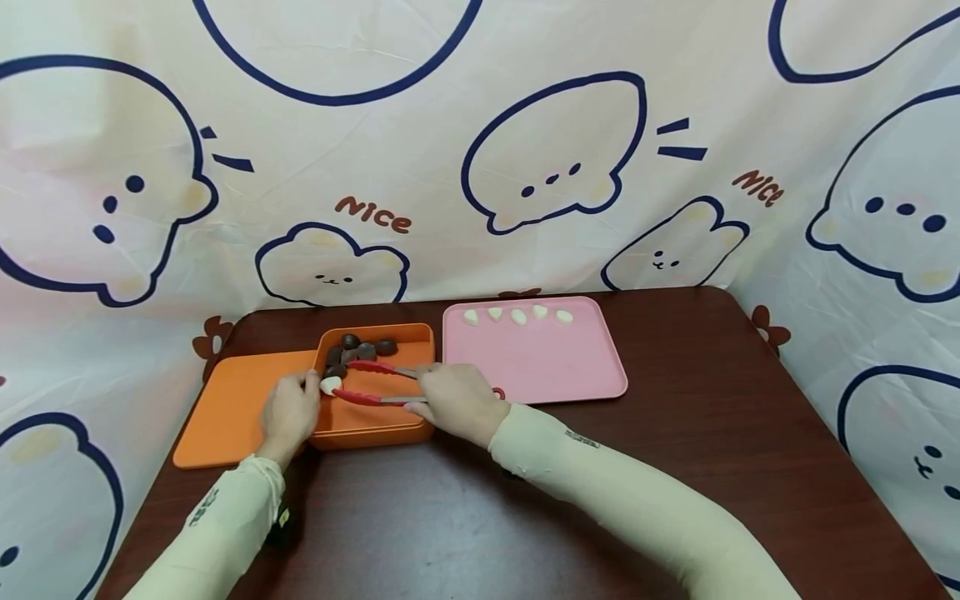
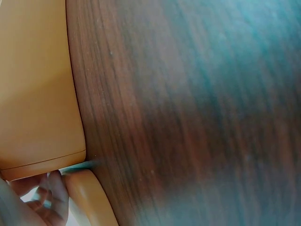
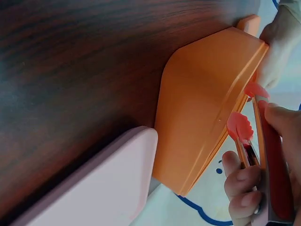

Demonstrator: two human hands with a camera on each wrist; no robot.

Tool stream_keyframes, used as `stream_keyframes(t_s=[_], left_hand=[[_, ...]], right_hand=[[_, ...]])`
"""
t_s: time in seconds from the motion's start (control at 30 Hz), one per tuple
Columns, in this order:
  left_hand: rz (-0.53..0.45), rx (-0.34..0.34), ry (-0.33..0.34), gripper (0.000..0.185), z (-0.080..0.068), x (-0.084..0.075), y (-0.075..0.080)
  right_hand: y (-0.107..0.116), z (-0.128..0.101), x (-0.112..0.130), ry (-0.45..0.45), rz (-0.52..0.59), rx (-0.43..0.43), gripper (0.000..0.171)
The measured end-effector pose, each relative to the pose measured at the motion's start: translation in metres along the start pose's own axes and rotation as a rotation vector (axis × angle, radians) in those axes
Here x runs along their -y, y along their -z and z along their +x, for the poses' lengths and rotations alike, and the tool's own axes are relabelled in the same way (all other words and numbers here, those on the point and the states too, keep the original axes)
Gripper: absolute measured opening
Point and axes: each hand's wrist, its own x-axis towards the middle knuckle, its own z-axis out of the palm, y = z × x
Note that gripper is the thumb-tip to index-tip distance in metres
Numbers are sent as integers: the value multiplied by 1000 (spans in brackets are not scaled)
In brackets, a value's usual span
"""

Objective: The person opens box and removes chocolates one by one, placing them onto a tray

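My right hand grips a pair of tongs with red tips and metal arms. Their tips are spread inside an orange box, and the lower one is beside or touching a white piece near the left wall. Whether it is pinched cannot be told. Dark brown lumps, perhaps chocolates, are gathered in the box's back left part. At that left wall my left hand holds the box, thumb near the rim; in the left wrist view its fingers lie between box and lid.
To the box's right lies a pink tray, with several small white pieces in a row along its far side. An orange lid lies flat on the left. All stand on a dark brown wooden table, with a printed cloth behind.
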Motion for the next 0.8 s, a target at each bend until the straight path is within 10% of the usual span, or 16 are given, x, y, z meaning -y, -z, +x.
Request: stream_keyframes(t_s=[0.8], left_hand=[[19, 4, -11, 56, 1, 0, 0]], right_hand=[[-22, 20, 30, 105, -316, -159, 42]])
